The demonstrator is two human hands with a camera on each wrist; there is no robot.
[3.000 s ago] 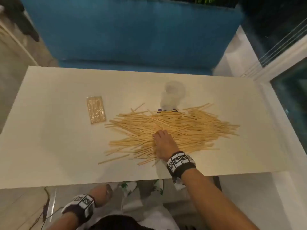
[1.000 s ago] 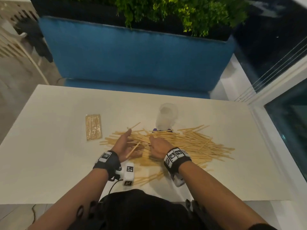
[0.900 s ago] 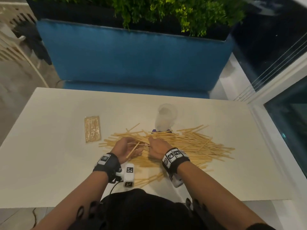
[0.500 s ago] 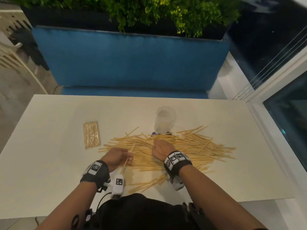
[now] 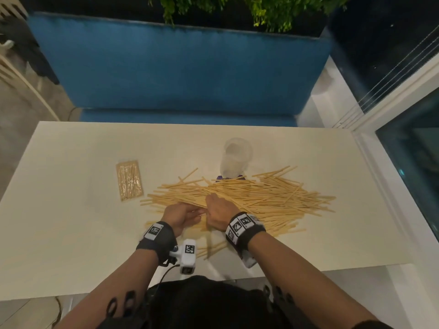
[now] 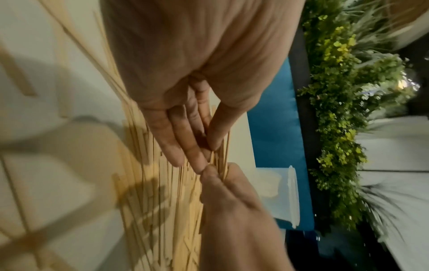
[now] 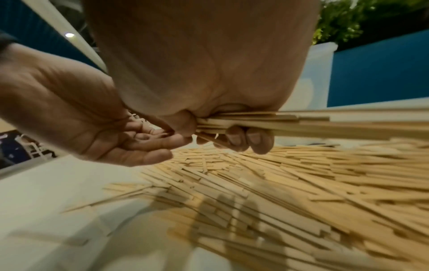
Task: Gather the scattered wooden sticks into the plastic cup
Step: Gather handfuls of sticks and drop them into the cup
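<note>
A wide pile of thin wooden sticks (image 5: 261, 198) lies across the middle of the white table (image 5: 71, 210). The clear plastic cup (image 5: 235, 160) stands upright just behind the pile, nothing visible inside it. My right hand (image 7: 223, 135) grips a bundle of sticks (image 7: 301, 122) a little above the pile's near left part, fingers curled under it. My left hand (image 7: 162, 146) is beside it, fingers nearly straight, their tips against the bundle's ends. In the left wrist view the left hand (image 6: 204, 146) meets the right hand (image 6: 232, 201), with the cup (image 6: 278, 194) behind.
A flat clear packet of sticks (image 5: 129, 180) lies on the table left of the pile. A blue bench (image 5: 178, 67) with green plants (image 5: 261, 10) behind it runs along the far side. A glass pane (image 5: 415, 162) borders the right edge.
My right hand has lifted a bundle off the pile. My left hand has slid right from its own spot in the pile and now touches the bundle's ends.
</note>
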